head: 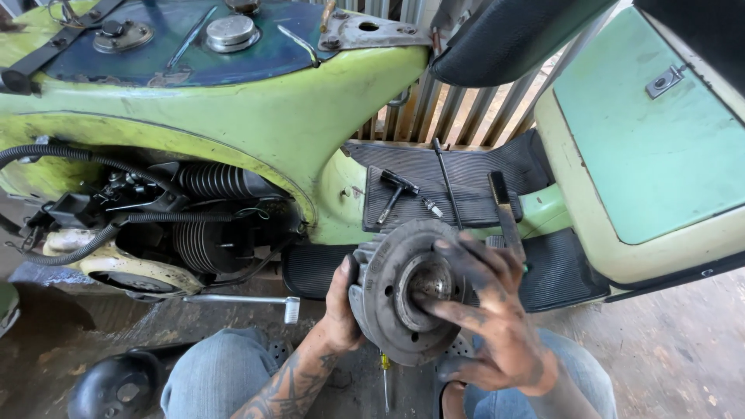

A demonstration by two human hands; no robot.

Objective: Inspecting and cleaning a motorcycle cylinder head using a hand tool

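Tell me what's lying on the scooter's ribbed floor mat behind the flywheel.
On the floor mat: a T-handle wrench, a spark plug and a thin rod. The flywheel hides the mat's near edge.

view: head camera, the only one
looks: down and forward, over the knees (225,372)
faces: scooter (295,116) side, engine bay left, footboard right
nearness: close, hands fill lower centre

A worn green scooter body (256,109) fills the view, its side open on a dark finned engine (198,233). Behind it stands a slatted metal grille (458,109) with daylight coming through. Below lies a dusty, stained concrete floor (667,357). Ribbed black mats (466,182) cover the footboard.
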